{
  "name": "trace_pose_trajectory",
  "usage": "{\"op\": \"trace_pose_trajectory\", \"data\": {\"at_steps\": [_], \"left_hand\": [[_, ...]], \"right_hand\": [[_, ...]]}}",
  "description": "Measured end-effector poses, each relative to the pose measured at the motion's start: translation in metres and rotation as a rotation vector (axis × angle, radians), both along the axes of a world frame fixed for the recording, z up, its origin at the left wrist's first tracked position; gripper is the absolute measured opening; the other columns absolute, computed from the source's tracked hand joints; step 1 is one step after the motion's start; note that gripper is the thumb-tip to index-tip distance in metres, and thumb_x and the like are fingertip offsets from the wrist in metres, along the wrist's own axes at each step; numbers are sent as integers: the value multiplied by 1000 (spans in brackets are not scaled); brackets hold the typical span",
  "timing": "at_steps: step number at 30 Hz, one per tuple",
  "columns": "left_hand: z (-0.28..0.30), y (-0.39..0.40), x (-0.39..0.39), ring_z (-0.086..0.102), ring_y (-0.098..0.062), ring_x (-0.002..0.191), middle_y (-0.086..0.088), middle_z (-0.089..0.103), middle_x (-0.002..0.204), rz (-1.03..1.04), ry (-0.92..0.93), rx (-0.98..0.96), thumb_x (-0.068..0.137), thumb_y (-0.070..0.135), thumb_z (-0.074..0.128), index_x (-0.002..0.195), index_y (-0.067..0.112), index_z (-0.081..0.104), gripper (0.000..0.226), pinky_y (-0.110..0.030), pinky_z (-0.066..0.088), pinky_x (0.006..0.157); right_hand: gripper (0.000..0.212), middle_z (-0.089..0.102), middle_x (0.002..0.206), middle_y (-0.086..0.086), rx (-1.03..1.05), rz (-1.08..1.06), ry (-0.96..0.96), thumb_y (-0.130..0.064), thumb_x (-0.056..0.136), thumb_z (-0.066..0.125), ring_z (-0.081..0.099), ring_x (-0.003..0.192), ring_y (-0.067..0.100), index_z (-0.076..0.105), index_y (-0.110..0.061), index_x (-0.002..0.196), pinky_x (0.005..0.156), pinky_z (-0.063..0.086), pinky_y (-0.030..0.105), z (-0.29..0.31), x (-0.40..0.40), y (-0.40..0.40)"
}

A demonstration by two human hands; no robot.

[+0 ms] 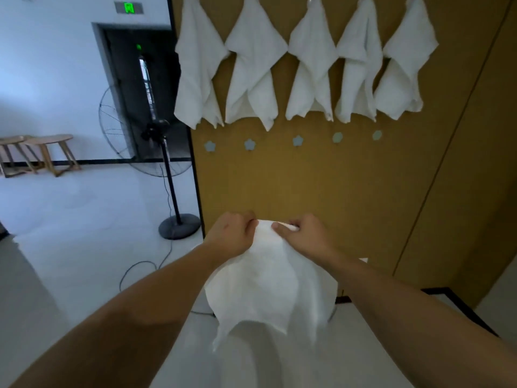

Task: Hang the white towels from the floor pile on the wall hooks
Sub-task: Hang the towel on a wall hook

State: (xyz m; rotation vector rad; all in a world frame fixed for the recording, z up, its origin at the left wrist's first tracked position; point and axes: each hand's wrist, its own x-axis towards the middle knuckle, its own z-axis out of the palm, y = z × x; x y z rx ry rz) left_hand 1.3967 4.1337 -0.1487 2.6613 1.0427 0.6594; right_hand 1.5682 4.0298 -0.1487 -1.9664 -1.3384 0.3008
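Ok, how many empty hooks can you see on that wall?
5, in one row below the hung towels: hook, hook, hook, hook, hook. More may lie outside the view.

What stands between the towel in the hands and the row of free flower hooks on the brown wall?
Nothing visible. Both hands, left hand and right hand, hold the towel below the free hooks, with only bare wall between. The hung towels are above that row.
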Motion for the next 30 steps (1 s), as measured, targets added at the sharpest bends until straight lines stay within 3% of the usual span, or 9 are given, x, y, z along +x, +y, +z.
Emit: {"op": "trace_pose_trajectory", "data": {"at_steps": [3, 6, 9, 11, 15, 19, 23, 27, 30], "left_hand": [[6, 59, -8, 64, -26, 80, -9, 69, 89, 47, -35, -17, 101, 29, 41, 104, 15, 63, 26, -40, 54, 74], [5, 116, -15, 63, -22, 76, -2, 67, 83, 104, -57, -26, 101, 31, 43, 102, 16, 65, 26, -36, 54, 69], [2, 175, -14, 61, -18, 77, 2, 64, 83, 180, -61, -37, 100, 34, 45, 100, 19, 64, 24, -31, 50, 67], [-1, 218, -10, 63, -20, 77, -2, 67, 85, 223, -69, -37, 99, 36, 46, 98, 20, 65, 24, -35, 55, 73], [-10, 302, 7, 61, -14, 77, 1, 67, 88, 299, -101, -72, 99, 35, 48, 98, 20, 66, 24, -28, 52, 71], [-14, 376, 20, 61, -13, 76, 2, 67, 89, 371, -103, -107, 98, 39, 48, 98, 28, 64, 19, -34, 57, 72], [-5, 430, 33, 62, -19, 69, -1, 63, 79, 358, -193, -80, 100, 34, 44, 95, 35, 46, 6, -39, 60, 63], [-1, 476, 38, 64, -22, 73, -3, 69, 82, 272, -233, 45, 99, 23, 51, 107, 25, 65, 16, -34, 56, 71], [-8, 506, 43, 67, -24, 79, -4, 73, 92, 204, -246, 142, 95, 18, 58, 111, 22, 72, 21, -30, 54, 77]], "right_hand": [[35, 68, 70, -3, 2, 44, -8, -52, 86, 65, 66, 74, 19, 67, -22, 69, 72, 54, 38, 6, -4, 67], [41, 73, 85, 9, 20, 85, -16, -49, 88, 64, 68, 82, 24, 74, -9, 89, 78, 55, 39, 8, -6, 134], [37, 61, 63, 1, 36, 122, 10, -45, 88, 66, 58, 61, 17, 66, -14, 68, 57, 42, 32, 3, -1, 204], [45, 46, 52, -8, 43, 154, 6, -45, 87, 66, 46, 52, 10, 50, -22, 52, 51, 32, 28, -4, 4, 253], [50, 36, 48, -9, 97, 197, 36, -43, 85, 67, 37, 49, 10, 39, -21, 50, 52, 28, 30, -17, 22, 350], [45, 37, 51, -4, 55, 241, 33, -42, 85, 67, 35, 49, 12, 42, -22, 53, 51, 25, 30, -23, 36, 438], [50, 38, 46, -10, 98, 220, 105, -36, 84, 71, 37, 47, 8, 40, -19, 50, 50, 30, 27, -17, 43, 508], [40, 52, 50, -10, 200, 129, 58, -31, 86, 72, 49, 50, 3, 54, -20, 52, 48, 39, 14, -11, 41, 554], [42, 55, 49, -4, 291, 45, 9, -29, 84, 72, 55, 51, 14, 53, -17, 48, 53, 49, 35, -21, 45, 582]]}}
